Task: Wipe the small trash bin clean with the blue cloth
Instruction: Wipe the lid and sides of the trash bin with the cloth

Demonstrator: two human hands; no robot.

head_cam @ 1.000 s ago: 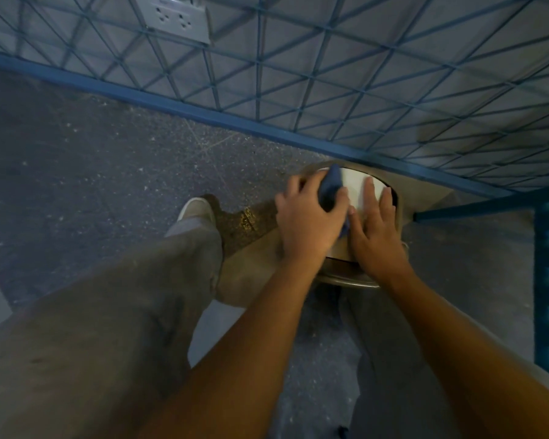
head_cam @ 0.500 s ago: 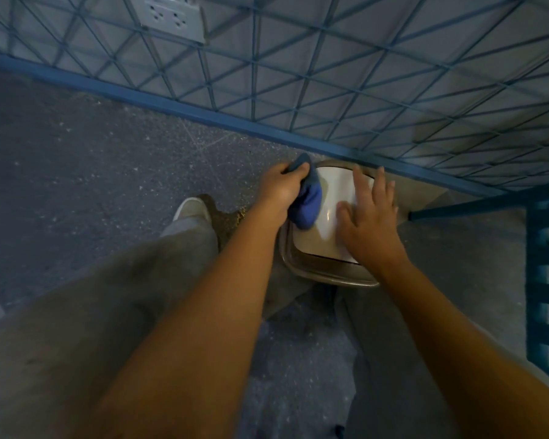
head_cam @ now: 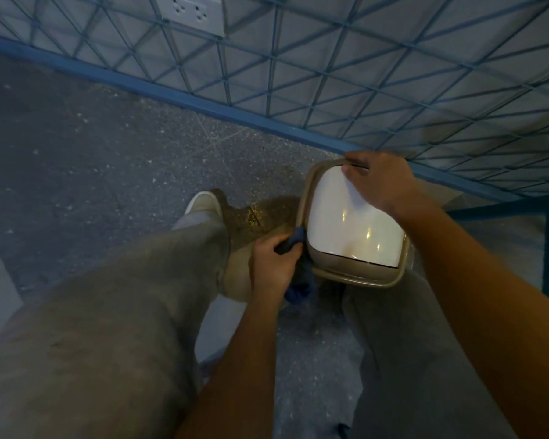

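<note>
The left hand (head_cam: 274,264) is curled tight around a bunched dark blue cloth (head_cam: 298,267), fingers closed on it, pressing the fabric against the near left corner of the small tan plastic trash bin (head_cam: 303,204); a fold of cloth hangs below the palm. The right hand (head_cam: 379,182) lies loosely spread over the far edge of the bin's glossy white swing lid (head_cam: 346,223), fingertips hooked on the tan rim, thumb on the lid. Both forearms reach forward over the grey-trousered legs (head_cam: 133,296). The bin stands on the speckled grey floor (head_cam: 92,147) between the knees, close to the blue-gridded wall (head_cam: 330,74).
</note>
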